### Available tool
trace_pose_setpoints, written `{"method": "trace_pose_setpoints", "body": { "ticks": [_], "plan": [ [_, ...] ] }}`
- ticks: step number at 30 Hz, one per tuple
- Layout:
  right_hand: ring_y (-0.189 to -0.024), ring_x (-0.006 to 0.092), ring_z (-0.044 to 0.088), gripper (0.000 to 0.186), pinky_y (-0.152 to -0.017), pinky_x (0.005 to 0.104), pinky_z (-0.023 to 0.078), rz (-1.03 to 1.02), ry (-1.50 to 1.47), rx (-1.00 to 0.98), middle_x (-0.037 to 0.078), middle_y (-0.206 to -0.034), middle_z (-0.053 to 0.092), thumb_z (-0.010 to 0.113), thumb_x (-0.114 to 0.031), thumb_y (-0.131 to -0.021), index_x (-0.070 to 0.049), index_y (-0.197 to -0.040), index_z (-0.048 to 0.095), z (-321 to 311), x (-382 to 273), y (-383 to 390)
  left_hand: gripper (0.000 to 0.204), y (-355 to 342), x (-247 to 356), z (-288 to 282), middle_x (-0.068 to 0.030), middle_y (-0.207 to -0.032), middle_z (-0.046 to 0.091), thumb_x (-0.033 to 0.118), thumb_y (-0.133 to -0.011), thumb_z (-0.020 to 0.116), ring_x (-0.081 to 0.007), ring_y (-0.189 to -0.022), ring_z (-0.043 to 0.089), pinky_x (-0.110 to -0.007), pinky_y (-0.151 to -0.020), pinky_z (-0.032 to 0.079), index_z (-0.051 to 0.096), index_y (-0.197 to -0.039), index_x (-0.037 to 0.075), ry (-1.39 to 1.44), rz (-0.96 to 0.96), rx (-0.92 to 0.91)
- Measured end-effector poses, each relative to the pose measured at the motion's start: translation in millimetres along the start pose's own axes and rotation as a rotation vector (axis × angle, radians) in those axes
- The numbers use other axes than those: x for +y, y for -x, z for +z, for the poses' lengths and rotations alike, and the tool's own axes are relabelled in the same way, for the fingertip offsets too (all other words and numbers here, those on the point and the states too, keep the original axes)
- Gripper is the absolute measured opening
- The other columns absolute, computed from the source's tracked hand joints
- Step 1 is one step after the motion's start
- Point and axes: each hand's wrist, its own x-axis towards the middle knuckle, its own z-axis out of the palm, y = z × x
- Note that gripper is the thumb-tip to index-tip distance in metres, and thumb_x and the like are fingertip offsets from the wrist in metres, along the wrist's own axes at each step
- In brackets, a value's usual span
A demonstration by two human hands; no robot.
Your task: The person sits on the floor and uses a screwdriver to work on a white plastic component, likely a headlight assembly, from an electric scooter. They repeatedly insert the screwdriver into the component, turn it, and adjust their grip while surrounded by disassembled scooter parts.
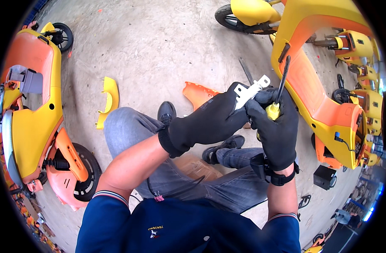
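Observation:
My left hand [214, 116], in a black glove, is closed on a small white bracket [248, 93] with holes in its end tabs. The bracket sticks out upward past the fingers; its lower end is covered. My right hand [281, 135], also gloved in black, grips a screwdriver [273, 111] by its yellow handle. Its dark shaft points up and away from me. Fingers of the right hand meet the left fingertips by the bracket, and whether they press on it is hard to see.
A yellow and orange scooter body [323, 101] stands close on the right, another scooter [37, 118] on the left. On the concrete floor lie a curved yellow panel [110, 99] and an orange panel [198, 95]. A black box [324, 177] sits at the right. Cardboard [197, 168] lies between my legs.

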Motion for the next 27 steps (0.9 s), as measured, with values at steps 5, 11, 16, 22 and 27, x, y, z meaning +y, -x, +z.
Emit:
{"method": "trace_pose_setpoints", "body": {
  "ticks": [5,11,16,22,27],
  "plan": [
    [-0.069,0.0108,0.063,0.025,-0.06,0.0251,0.049,0.082,0.016,-0.042,0.006,-0.081,0.062,0.076,-0.008,-0.083,-0.003,-0.095,0.055,-7,-2,-3,0.031,1,5,-1,-0.0181,-0.102,0.065,0.014,-0.099,0.053,-0.0246,-0.088,0.065,-0.037,-0.074,0.049,0.044,-0.121,-0.005,0.019,-0.066,-0.042],
    [-0.069,0.0099,0.062,0.032,-0.06,0.0248,0.049,0.13,0.059,-0.069,0.005,-0.084,0.061,0.077,-0.01,-0.081,-0.003,-0.103,0.056,-18,13,-7,0.028,1,18,1,-0.0112,-0.096,0.065,0.014,-0.098,0.055,-0.0176,-0.085,0.065,-0.033,-0.073,0.049,0.047,-0.119,-0.003,0.054,-0.148,-0.059],
    [-0.069,0.0082,0.061,0.028,-0.059,0.024,0.048,0.366,-0.251,-0.303,0.003,-0.083,0.065,0.076,-0.012,-0.083,-0.002,-0.105,0.062,-27,10,-14,0.03,3,15,1,-0.0054,-0.096,0.064,0.012,-0.096,0.055,-0.0093,-0.081,0.063,-0.027,-0.07,0.05,0.049,-0.123,-0.001,0.266,-0.282,-0.094],
    [-0.068,0.0069,0.06,0.023,-0.059,0.0224,0.047,0.387,-0.218,-0.293,0.002,-0.084,0.066,0.075,-0.013,-0.085,-0.001,-0.102,0.065,-27,4,-12,0.031,4,8,6,-0.0038,-0.097,0.064,0.01,-0.098,0.052,-0.0069,-0.078,0.063,-0.023,-0.067,0.051,0.05,-0.128,0.002,0.469,-0.299,-0.055],
    [-0.071,0.0052,0.059,0.025,-0.061,0.0215,0.047,0.414,-0.218,-0.302,0.001,-0.085,0.066,0.075,-0.013,-0.086,-0.001,-0.106,0.065,-29,-1,-12,0.037,2,7,5,-0.0046,-0.101,0.063,0.01,-0.099,0.053,-0.0071,-0.079,0.064,-0.023,-0.069,0.053,0.046,-0.135,0.002,0.605,-0.317,-0.082]
  ]
}}
